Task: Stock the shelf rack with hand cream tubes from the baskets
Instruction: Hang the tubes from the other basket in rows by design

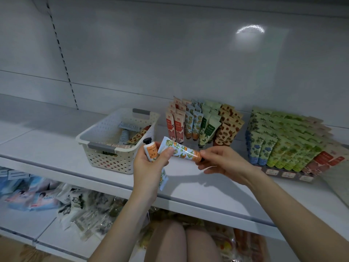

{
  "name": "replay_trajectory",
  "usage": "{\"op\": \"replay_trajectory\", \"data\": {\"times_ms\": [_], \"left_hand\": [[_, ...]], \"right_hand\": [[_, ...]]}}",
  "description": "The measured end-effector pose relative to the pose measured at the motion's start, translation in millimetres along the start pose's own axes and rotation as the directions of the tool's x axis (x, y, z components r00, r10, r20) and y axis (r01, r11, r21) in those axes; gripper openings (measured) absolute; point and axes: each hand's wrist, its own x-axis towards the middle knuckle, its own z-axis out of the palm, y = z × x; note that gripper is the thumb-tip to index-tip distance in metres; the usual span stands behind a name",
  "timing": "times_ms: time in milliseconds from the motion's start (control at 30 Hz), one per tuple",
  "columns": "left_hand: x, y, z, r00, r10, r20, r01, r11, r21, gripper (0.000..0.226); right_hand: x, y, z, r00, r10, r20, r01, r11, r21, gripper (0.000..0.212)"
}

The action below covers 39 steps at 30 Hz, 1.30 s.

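Floral tube [179, 151] in left hand [149, 165], right fingers [205, 154] pinching cap end

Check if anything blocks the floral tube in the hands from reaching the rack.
Nothing visible does. The floral tube, held between left hand and right hand, hovers in front of the rack's floral row; only bare shelf lies between. The basket sits off left.

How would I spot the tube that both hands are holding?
Find the white basket on the shelf. Just right of it, the left hand and right hand share one sideways tube. Unlike the upright black-capped tube, its end is orange.
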Motion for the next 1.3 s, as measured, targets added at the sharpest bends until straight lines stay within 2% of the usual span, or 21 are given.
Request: {"op": "replay_trajectory", "data": {"times_ms": [33, 67, 100, 133, 200, 300, 367, 567, 633, 700, 800, 1000, 1167, 1300], "left_hand": [[0.4, 0.1, -0.6, 1.0, 0.007, 0.02, -0.008, 0.999, 0.035, 0.02], [0.5, -0.4, -1.0, 0.999, 0.007, 0.044, -0.01, 0.998, 0.068, 0.021], [0.3, -1.4, -0.9, 0.998, 0.001, 0.066, -0.007, 0.995, 0.095, 0.021], [0.0, -2.5, 0.0, 0.997, -0.006, 0.082, -0.003, 0.993, 0.114, 0.021], [-0.6, -4.9, 1.9, 0.994, -0.001, 0.109, -0.016, 0.988, 0.154, 0.021], [-2.3, -5.9, 5.1, 0.989, 0.033, 0.146, -0.063, 0.977, 0.205, 0.024], [-1.9, -5.5, 6.1, 0.986, 0.042, 0.161, -0.077, 0.972, 0.223, 0.024], [3.8, -14.6, 4.2, 0.99, -0.016, 0.144, -0.014, 0.979, 0.204, 0.018], [5.3, -17.2, 2.0, 0.994, -0.021, 0.106, -0.001, 0.98, 0.201, 0.014], [6.1, -18.3, -0.5, 0.997, -0.013, 0.076, -0.003, 0.978, 0.209, 0.015], [5.3, -18.7, -2.1, 0.998, -0.019, 0.066, 0.002, 0.967, 0.254, 0.021], [6.2, -19.4, -6.3, 0.996, -0.067, 0.067, 0.05, 0.973, 0.227, 0.028], [8.4, -20.2, -9.1, 0.991, -0.111, 0.068, 0.098, 0.979, 0.177, 0.031], [9.1, -20.3, -8.9, 0.982, -0.17, 0.082, 0.158, 0.978, 0.134, 0.028]], "right_hand": [[-2.6, 1.4, -1.8, 0.995, -0.089, -0.041, 0.078, 0.971, -0.227, 0.012], [-4.3, 1.6, -2.6, 0.975, -0.213, -0.061, 0.168, 0.89, -0.424, 0.012], [-6.5, 0.1, -1.2, 0.945, -0.326, -0.038, 0.253, 0.798, -0.547, 0.015], [-8.6, -2.2, 1.1, 0.916, -0.4, 0.008, 0.325, 0.732, -0.599, 0.021], [-11.5, -6.7, 7.1, 0.885, -0.454, 0.105, 0.418, 0.675, -0.608, 0.028], [-12.5, -7.0, 13.3, 0.88, -0.436, 0.187, 0.454, 0.658, -0.6, 0.031], [-10.5, -5.4, 15.3, 0.873, -0.451, 0.188, 0.468, 0.66, -0.588, 0.028], [3.8, -10.6, 14.0, 0.899, -0.418, 0.132, 0.388, 0.62, -0.682, 0.02], [14.4, -18.5, 8.6, 0.893, -0.45, -0.01, 0.312, 0.634, -0.708, 0.015], [28.0, -27.3, 2.4, 0.839, -0.515, -0.174, 0.248, 0.647, -0.721, 0.014], [50.3, -37.9, -0.7, 0.798, -0.527, -0.292, 0.192, 0.682, -0.706, 0.018], [81.3, -46.1, 8.0, 0.828, -0.451, -0.333, 0.08, 0.682, -0.727, 0.028], [95.1, -45.3, 10.4, 0.81, -0.457, -0.367, 0.039, 0.667, -0.744, 0.02], [99.5, -41.2, 15.5, 0.812, -0.45, -0.372, 0.033, 0.672, -0.74, 0.022]]}}
